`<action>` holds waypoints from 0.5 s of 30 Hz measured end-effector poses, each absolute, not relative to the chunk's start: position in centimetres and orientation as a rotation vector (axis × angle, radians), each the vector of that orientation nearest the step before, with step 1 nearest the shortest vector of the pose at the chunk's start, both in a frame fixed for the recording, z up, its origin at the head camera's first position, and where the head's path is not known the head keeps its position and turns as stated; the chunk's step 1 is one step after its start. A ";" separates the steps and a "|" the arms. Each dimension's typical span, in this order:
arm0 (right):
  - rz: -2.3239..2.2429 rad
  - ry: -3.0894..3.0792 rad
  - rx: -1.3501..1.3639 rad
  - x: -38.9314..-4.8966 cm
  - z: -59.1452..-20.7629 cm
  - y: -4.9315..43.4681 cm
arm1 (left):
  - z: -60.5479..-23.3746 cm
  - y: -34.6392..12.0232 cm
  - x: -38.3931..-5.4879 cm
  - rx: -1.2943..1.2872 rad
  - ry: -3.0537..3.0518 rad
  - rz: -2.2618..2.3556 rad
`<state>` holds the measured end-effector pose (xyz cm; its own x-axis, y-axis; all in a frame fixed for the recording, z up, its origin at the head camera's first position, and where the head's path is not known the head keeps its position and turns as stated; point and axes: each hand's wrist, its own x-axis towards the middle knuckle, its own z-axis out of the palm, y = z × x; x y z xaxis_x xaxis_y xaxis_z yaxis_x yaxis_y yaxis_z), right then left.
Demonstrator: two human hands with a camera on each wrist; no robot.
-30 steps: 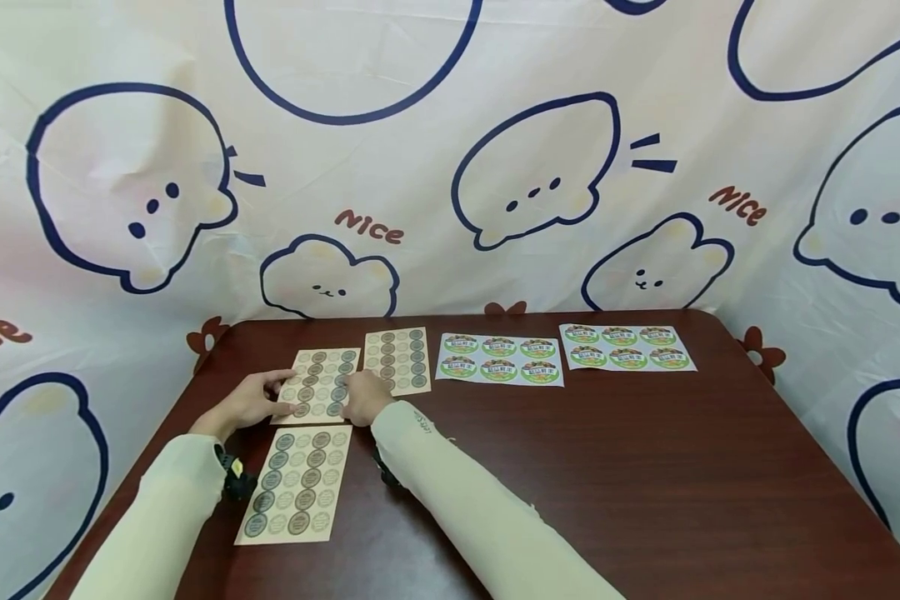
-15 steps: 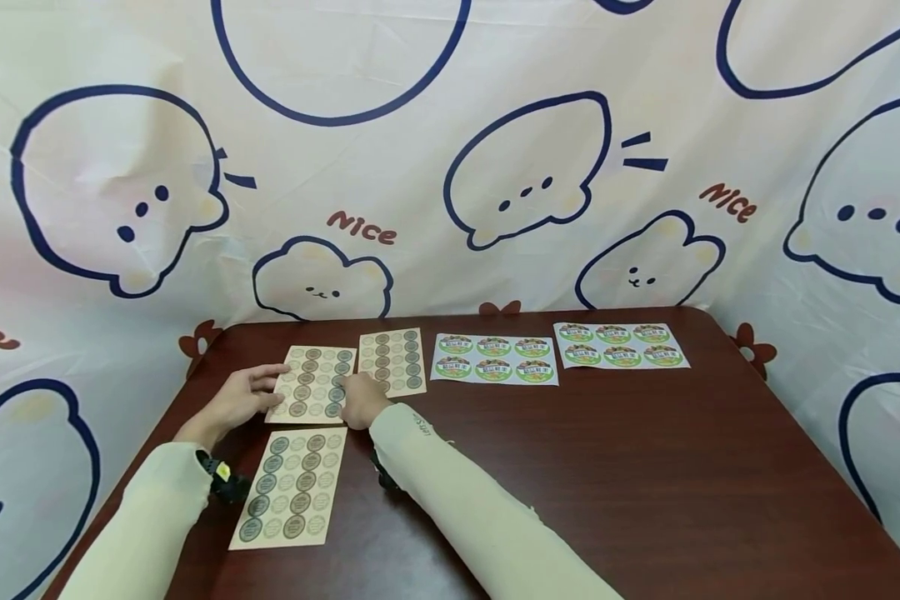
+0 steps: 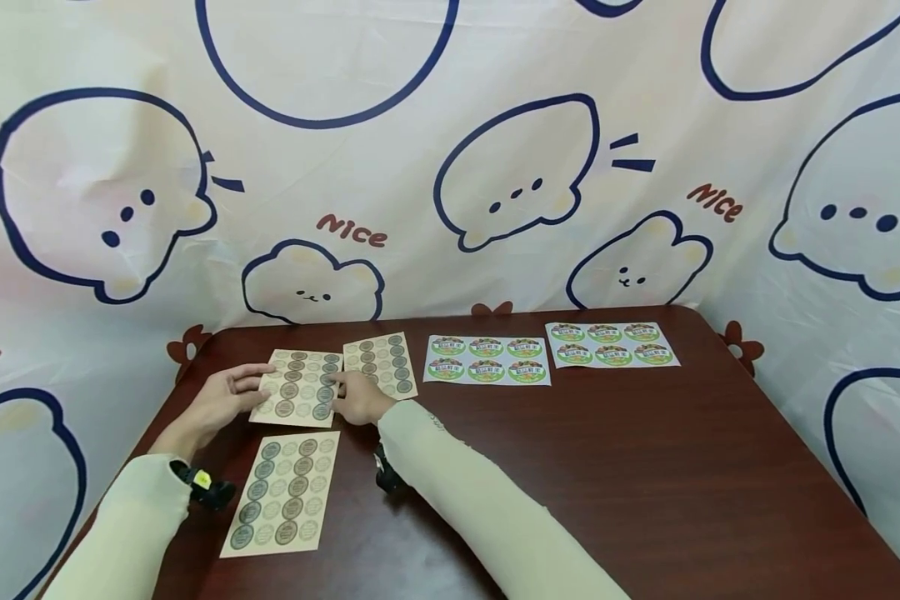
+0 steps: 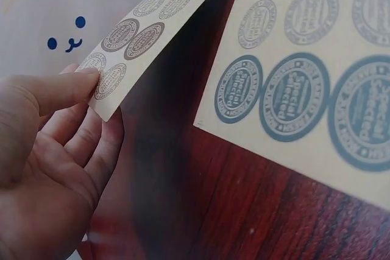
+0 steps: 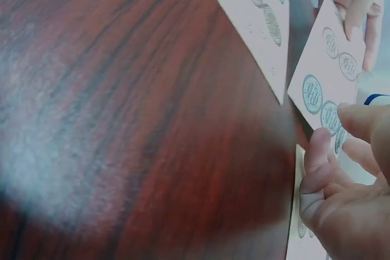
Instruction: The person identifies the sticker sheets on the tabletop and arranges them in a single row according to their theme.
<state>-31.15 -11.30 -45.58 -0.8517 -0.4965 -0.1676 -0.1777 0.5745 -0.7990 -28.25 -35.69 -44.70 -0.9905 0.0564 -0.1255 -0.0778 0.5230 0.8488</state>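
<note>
A cream sheet of round "Special Selected" stickers [image 3: 296, 385] is held between both hands at the left of the table, tilted and partly lifted off it. My left hand [image 3: 217, 406] pinches its left edge; in the left wrist view the thumb [image 4: 79, 83] lies on top and the fingers are underneath. At the opposite edge my right hand [image 3: 362, 400] pinches the sheet, seen in the right wrist view with thumb and fingers [image 5: 318, 150] at the border. A second cream sticker sheet [image 3: 281, 492] lies flat just nearer, and a third [image 3: 378, 367] lies beyond my right hand.
Two white sheets of green oval labels, one mid-table [image 3: 486, 360] and one farther right [image 3: 612, 344], lie along the back of the dark wooden table [image 3: 607, 467]. A printed cloth [image 3: 405, 167] with cartoon faces hangs behind and at the sides.
The held sheet has shifted slightly left and tilted, with both hands on it. The gap to the nearer sheet looks a little wider. The head view has turned slightly right.
</note>
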 end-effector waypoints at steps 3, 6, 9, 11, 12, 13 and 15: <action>-1.228 2.426 -0.532 -31.0 -45.0 -11.0 | -44.7 -35.8 -28.2 0.004 2.603 1.524; -1.347 2.403 -0.507 -31.0 -44.7 -10.5 | -44.5 -35.9 -28.3 0.027 2.578 1.582; -1.481 2.336 -0.472 -31.1 -44.6 -10.2 | -44.2 -35.8 -28.2 0.047 2.563 1.611; -1.535 2.307 -0.454 -31.1 -44.6 -10.1 | -44.1 -35.8 -28.1 0.045 2.559 1.611; -1.554 2.296 -0.448 -31.0 -44.7 -10.1 | -44.1 -35.8 -28.0 0.045 2.562 1.608; -1.566 2.295 -0.444 -30.9 -44.7 -10.1 | -44.0 -35.8 -27.8 0.047 2.565 1.602; -1.590 2.300 -0.446 -30.8 -44.8 -10.1 | -43.9 -35.8 -27.5 0.052 2.586 1.578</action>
